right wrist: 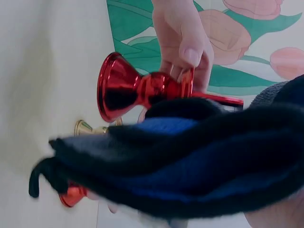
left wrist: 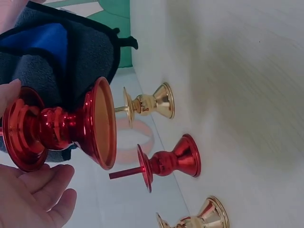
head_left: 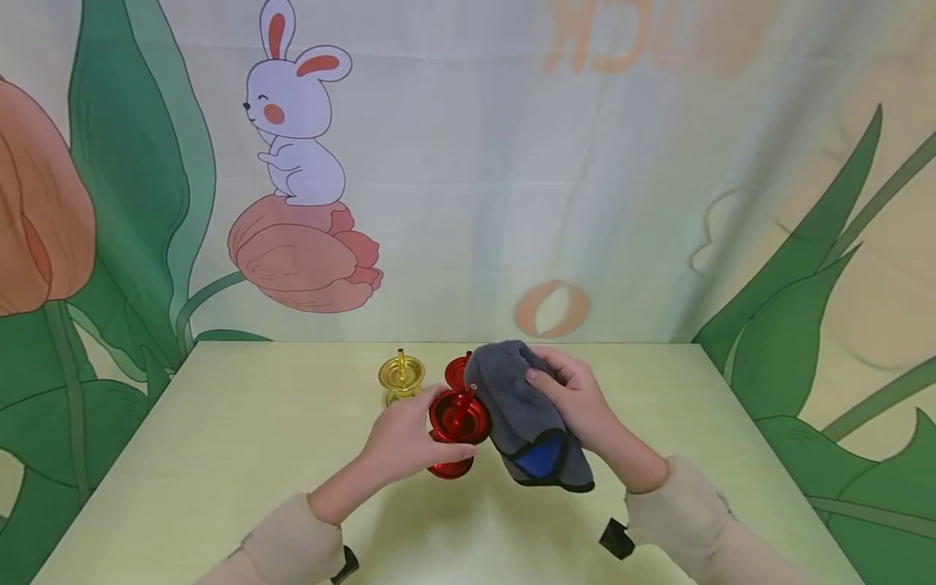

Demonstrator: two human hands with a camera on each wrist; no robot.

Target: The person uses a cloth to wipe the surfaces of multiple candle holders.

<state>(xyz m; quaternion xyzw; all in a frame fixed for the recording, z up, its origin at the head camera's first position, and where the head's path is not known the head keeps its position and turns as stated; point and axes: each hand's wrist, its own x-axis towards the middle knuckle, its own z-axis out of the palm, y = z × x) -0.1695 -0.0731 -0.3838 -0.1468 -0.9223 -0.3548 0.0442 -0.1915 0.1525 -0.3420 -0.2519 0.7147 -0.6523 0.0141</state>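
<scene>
One glossy, flared red candlestick [head_left: 459, 424] gripped by curled left hand [head_left: 402, 435], fuzzy grey cloth [head_left: 517, 406] pinched in right hand [head_left: 578, 398]

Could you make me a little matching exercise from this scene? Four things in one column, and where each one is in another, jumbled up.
Things
1. Grey cloth
2. Raised red holder
3. Standing red holder
4. Printed rabbit

Places
A. Between two gold holders, as the left wrist view shows
B. On top of a pink flower
C. In the person's left hand
D. In the person's right hand

Right pairs: 1-D, 2-C, 3-A, 4-B
</scene>
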